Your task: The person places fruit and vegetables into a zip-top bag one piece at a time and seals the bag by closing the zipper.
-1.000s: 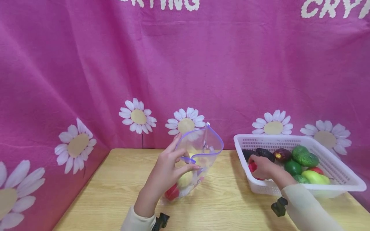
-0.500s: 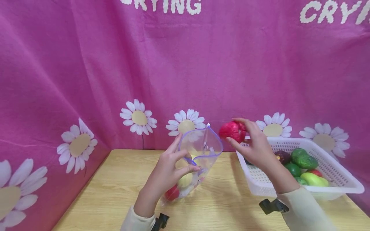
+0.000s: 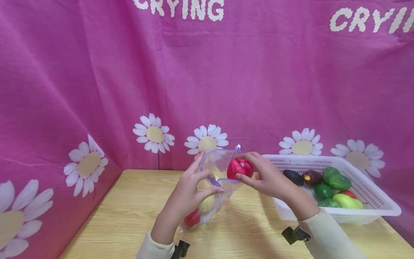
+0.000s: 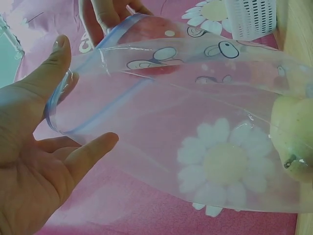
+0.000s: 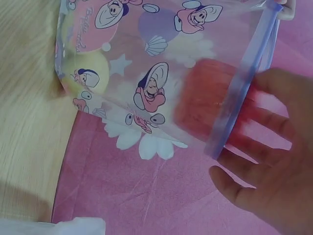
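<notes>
My left hand (image 3: 209, 173) pinches the purple zip rim of a clear printed bag (image 3: 217, 166) and holds its mouth open above the wooden table (image 3: 129, 212). A yellow-green fruit (image 3: 207, 202) and a red one (image 3: 192, 218) lie in the bag's bottom. My right hand (image 3: 243, 166) grips a red fruit (image 3: 237, 169) right at the bag's mouth. In the left wrist view my thumb and fingers (image 4: 61, 54) clamp the bag (image 4: 195, 147) rim, with the yellow-green fruit (image 4: 293, 137) inside. In the right wrist view the red fruit (image 5: 205, 98) shows through the bag (image 5: 146, 58), my fingers (image 5: 274, 147) around it.
A white slotted basket (image 3: 323, 157) stands at the table's right. It holds a dark avocado (image 3: 292, 176), a purple fruit (image 3: 312, 176) and several green and yellow-green pieces (image 3: 336, 180). A pink daisy cloth (image 3: 97, 90) hangs behind and to the left.
My right hand took the red fruit from the basket, lifted it and carried it left to the bag's mouth. The left hand kept the bag held open.
</notes>
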Available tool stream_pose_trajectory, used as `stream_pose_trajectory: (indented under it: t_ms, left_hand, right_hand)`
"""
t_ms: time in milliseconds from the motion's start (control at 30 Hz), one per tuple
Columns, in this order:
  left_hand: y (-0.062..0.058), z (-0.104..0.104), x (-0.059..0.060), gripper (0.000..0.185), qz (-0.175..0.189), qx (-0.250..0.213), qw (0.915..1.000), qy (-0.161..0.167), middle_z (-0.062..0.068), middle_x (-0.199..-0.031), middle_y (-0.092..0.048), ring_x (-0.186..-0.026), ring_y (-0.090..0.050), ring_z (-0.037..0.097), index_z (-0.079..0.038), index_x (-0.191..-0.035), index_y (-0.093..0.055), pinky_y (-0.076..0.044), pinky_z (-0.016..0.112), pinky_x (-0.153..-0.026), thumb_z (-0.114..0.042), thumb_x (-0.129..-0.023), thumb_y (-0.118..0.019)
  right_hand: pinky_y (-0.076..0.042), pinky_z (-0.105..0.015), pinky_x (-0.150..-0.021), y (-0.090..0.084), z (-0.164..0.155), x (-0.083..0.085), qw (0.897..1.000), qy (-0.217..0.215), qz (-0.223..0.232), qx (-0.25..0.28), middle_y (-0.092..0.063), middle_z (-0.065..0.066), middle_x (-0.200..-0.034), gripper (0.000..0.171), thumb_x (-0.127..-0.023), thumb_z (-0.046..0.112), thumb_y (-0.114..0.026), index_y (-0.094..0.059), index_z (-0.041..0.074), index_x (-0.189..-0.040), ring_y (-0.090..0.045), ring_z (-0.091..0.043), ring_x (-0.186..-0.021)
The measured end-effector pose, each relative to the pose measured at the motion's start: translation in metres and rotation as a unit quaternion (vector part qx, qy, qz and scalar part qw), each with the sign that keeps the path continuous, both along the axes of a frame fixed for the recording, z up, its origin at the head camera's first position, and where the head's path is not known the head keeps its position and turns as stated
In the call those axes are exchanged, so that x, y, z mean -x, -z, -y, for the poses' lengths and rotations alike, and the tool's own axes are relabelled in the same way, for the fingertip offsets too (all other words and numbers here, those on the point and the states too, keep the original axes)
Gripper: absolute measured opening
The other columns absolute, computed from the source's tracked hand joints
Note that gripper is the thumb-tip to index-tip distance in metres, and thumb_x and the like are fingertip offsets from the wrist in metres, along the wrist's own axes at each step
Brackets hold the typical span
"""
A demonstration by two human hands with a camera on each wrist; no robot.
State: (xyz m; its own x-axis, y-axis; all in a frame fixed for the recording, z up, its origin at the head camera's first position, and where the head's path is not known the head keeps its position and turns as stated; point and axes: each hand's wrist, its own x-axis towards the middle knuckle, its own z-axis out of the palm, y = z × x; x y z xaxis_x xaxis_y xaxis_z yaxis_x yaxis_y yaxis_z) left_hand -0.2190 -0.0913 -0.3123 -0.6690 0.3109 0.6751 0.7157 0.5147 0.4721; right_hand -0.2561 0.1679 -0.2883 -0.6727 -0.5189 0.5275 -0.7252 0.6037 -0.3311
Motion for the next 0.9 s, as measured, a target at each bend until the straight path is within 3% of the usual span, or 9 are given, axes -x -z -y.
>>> stream_pose_trajectory:
  t_ms: [133, 233, 367, 500, 633, 767, 833, 900]
  left_hand:
    - [0.001, 0.000, 0.001, 0.023, -0.004, -0.009, 0.9999, -0.003, 0.020, -0.161, -0.034, -0.146, -0.035, 0.041, -0.017, -0.082, -0.068, -0.043, 0.053, -0.108, -0.025, -0.078, -0.088]
    - [0.001, 0.000, 0.000, 0.022, -0.003, -0.013, 0.9999, -0.005, 0.019, -0.161, -0.033, -0.145, -0.037, 0.041, -0.017, -0.082, -0.068, -0.043, 0.054, -0.108, -0.024, -0.078, -0.088]
    - [0.001, 0.000, 0.000, 0.023, -0.009, -0.014, 0.9998, -0.011, 0.021, -0.160, -0.035, -0.141, -0.043, 0.042, -0.016, -0.080, -0.067, -0.045, 0.053, -0.107, -0.024, -0.078, -0.088]
    - [0.001, 0.000, 0.000, 0.024, -0.011, -0.016, 0.9997, -0.015, 0.021, -0.160, -0.036, -0.138, -0.046, 0.044, -0.016, -0.080, -0.066, -0.046, 0.052, -0.105, -0.021, -0.078, -0.089]
    - [0.001, 0.000, 0.000, 0.024, -0.008, -0.015, 0.9997, -0.017, 0.020, -0.160, -0.035, -0.139, -0.044, 0.044, -0.016, -0.081, -0.065, -0.046, 0.051, -0.106, -0.019, -0.077, -0.089]
    - [0.002, 0.001, 0.001, 0.025, -0.006, -0.010, 0.9997, -0.022, 0.020, -0.161, -0.035, -0.140, -0.043, 0.043, -0.015, -0.083, -0.065, -0.048, 0.050, -0.105, -0.020, -0.078, -0.089]
    - [0.002, 0.001, 0.002, 0.026, -0.004, -0.008, 0.9996, -0.026, 0.019, -0.161, -0.035, -0.140, -0.044, 0.043, -0.014, -0.085, -0.065, -0.048, 0.049, -0.104, -0.022, -0.078, -0.089]
    - [0.002, 0.001, 0.003, 0.026, -0.003, -0.008, 0.9995, -0.030, 0.018, -0.161, -0.035, -0.140, -0.045, 0.042, -0.014, -0.086, -0.065, -0.052, 0.046, -0.101, -0.023, -0.079, -0.088]
  right_hand:
    - [-0.055, -0.046, -0.088, 0.001, 0.000, 0.000, 1.000, 0.005, -0.024, -0.017, -0.064, -0.013, -0.122, 0.031, -0.092, 0.012, -0.073, -0.066, 0.002, -0.120, -0.065, -0.028, -0.104]
    - [-0.050, -0.056, -0.099, 0.002, 0.000, -0.002, 0.999, 0.014, -0.026, -0.025, -0.060, -0.021, -0.130, 0.026, -0.094, 0.011, -0.070, -0.068, -0.001, -0.117, -0.061, -0.039, -0.117]
    - [-0.045, -0.063, -0.102, 0.005, 0.000, -0.004, 0.999, 0.008, -0.001, -0.035, -0.052, -0.027, -0.141, 0.019, -0.098, 0.020, -0.068, -0.073, 0.007, -0.111, -0.054, -0.047, -0.125]
    - [-0.046, -0.063, -0.102, 0.010, -0.003, -0.006, 0.997, -0.054, 0.030, -0.040, -0.044, -0.028, -0.148, 0.008, -0.098, 0.022, -0.069, -0.073, 0.017, -0.103, -0.048, -0.049, -0.132]
    - [-0.049, -0.057, -0.100, 0.015, -0.005, -0.006, 0.993, -0.110, 0.011, -0.040, -0.042, -0.029, -0.149, 0.010, -0.097, 0.006, -0.067, -0.071, 0.014, -0.101, -0.046, -0.046, -0.135]
    - [-0.047, -0.060, -0.102, 0.020, -0.005, -0.008, 0.993, -0.110, -0.021, -0.044, -0.044, -0.031, -0.147, 0.016, -0.096, -0.004, -0.061, -0.067, 0.010, -0.104, -0.048, -0.047, -0.133]
    - [-0.045, -0.061, -0.103, 0.021, -0.005, -0.008, 0.994, -0.100, -0.022, -0.045, -0.044, -0.031, -0.147, 0.019, -0.097, -0.004, -0.059, -0.067, 0.008, -0.110, -0.048, -0.047, -0.133]
    - [-0.045, -0.061, -0.104, 0.023, -0.005, -0.009, 0.995, -0.091, -0.017, -0.039, -0.042, -0.031, -0.148, 0.015, -0.098, -0.003, -0.058, -0.066, 0.007, -0.106, -0.048, -0.047, -0.133]
